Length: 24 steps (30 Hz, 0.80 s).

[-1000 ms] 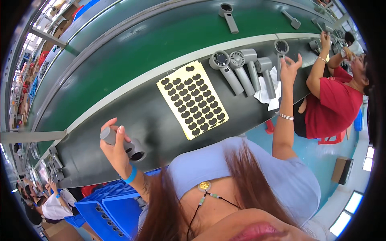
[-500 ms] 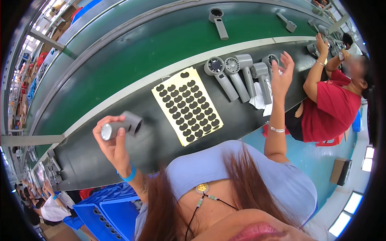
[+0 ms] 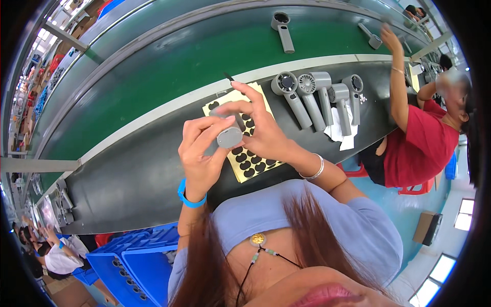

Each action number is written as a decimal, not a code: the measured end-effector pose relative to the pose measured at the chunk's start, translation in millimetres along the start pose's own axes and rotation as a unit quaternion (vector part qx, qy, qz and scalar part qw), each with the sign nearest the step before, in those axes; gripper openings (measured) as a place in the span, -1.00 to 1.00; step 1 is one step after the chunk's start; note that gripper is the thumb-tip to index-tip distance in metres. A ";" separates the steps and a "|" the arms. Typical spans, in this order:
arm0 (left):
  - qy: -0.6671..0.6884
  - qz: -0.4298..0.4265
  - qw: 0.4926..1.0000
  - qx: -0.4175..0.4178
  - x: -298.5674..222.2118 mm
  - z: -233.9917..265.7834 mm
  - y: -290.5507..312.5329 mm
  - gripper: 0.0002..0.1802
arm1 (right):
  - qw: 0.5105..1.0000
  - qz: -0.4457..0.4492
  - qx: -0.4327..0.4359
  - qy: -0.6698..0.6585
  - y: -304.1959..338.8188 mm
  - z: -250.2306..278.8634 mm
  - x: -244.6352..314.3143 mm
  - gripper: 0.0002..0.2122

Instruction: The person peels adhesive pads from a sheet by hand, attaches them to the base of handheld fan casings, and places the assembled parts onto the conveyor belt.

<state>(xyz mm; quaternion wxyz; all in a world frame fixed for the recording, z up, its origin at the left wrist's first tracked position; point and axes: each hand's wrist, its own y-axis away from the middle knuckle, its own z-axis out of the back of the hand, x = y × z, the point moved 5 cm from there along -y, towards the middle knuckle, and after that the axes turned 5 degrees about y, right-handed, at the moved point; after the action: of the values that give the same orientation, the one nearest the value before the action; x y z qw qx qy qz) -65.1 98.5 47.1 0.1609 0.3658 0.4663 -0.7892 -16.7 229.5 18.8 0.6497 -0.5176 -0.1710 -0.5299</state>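
In front of me, my left hand [image 3: 200, 153] is closed around a grey handheld fan [image 3: 229, 137], whose rounded end faces me. My right hand [image 3: 263, 130] grips the same fan from the other side, with its thumb near that end. A small dark piece [image 3: 228, 77] shows at my raised right index fingertip. Behind both hands lies a yellow sheet [image 3: 255, 90] of black round stickers [image 3: 246, 174], partly covered by them. The fan's far end is hidden by my fingers.
Several grey handheld fans [image 3: 296, 100] lie to the right, some over white paper [image 3: 348, 143]. Beyond the dark table [image 3: 128, 179] runs a green conveyor [image 3: 169, 82] with another fan [image 3: 284, 36]. A co-worker in red [image 3: 417, 146] sits at right; blue crates [image 3: 148, 268] stand lower left.
My left hand has brought the fan rightward to in front of the sheet. My right hand has come from beside the fans at right and now grips the held fan.
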 end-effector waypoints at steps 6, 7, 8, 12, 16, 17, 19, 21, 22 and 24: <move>0.070 0.094 0.993 0.019 7.8 3.0 0.3 -0.62 | 0.984 -0.126 0.037 -0.123 5.1 -12.3 -19.3 -0.17; 0.088 0.129 0.988 0.009 10.6 5.5 3.6 -0.63 | 0.983 -0.110 0.048 -0.142 3.6 -11.8 -18.5 -0.20; 0.096 0.121 0.988 0.006 9.7 9.1 6.2 -0.63 | 0.981 -0.091 0.055 -0.160 1.4 -10.4 -17.7 -0.23; 0.089 0.135 0.986 -0.034 16.8 30.6 18.7 -0.68 | 0.992 -0.063 -0.031 -0.102 -4.3 11.3 -21.0 -0.53; 0.057 0.157 0.983 -0.078 30.2 42.6 28.9 -0.66 | 0.988 -0.082 -0.057 -0.118 -0.3 17.3 -25.2 -0.79; 0.061 0.173 0.979 -0.086 33.9 44.0 31.1 -0.67 | 0.989 -0.070 -0.075 -0.110 1.3 17.6 -24.0 -0.87; 0.065 0.189 0.975 -0.093 39.0 44.1 32.9 -0.68 | 0.989 -0.079 -0.075 -0.102 3.9 15.4 -23.8 -0.88; 0.036 0.173 0.980 -0.087 39.3 43.2 32.0 -0.67 | 0.988 -0.096 -0.079 -0.096 4.6 14.3 -24.3 -0.90; 0.037 0.174 0.980 -0.087 39.8 42.9 31.4 -0.67 | 0.988 -0.096 -0.079 -0.095 3.6 14.4 -23.8 -0.90; 0.024 0.159 0.984 -0.078 38.5 42.0 29.1 -0.65 | 0.982 -0.114 -0.104 -0.113 1.7 17.8 -24.7 -0.89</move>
<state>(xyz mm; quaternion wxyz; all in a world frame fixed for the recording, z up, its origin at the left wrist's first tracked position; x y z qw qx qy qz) -91.9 51.0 13.5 0.3012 0.4400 0.4660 -0.7061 -18.8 257.1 6.1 0.5043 -0.6159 -0.2447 -0.5535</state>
